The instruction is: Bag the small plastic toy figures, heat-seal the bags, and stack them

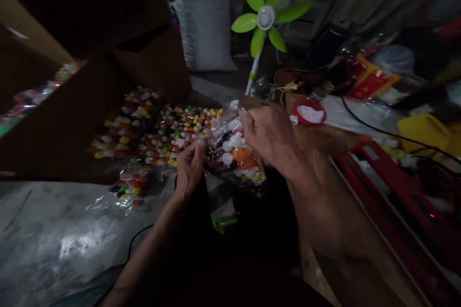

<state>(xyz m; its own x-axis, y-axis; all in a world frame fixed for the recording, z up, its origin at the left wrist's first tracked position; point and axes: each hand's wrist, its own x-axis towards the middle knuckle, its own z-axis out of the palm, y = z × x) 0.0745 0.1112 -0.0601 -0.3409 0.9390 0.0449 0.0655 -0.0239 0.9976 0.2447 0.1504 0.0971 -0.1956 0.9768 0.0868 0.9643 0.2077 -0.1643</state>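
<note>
We see both hands up over the dim bench [43, 244], sharing one clear plastic bag of small coloured pieces [236, 153]. The bag bulges, crinkled and glossy, packed with white, orange, yellow and dark purple bits, held in the air between the hands just above our lap. Our left hand [189, 168] pinches its lower left corner, fingers clenched on the film. Our right hand [272, 136] grips the top right edge, fingers curled over the plastic. Behind the bag a loose heap of the same multicoloured pieces [154, 127] spreads beside a brown cardboard box [65, 124]. Farther back stands a green-bladed fan [265, 17].
</note>
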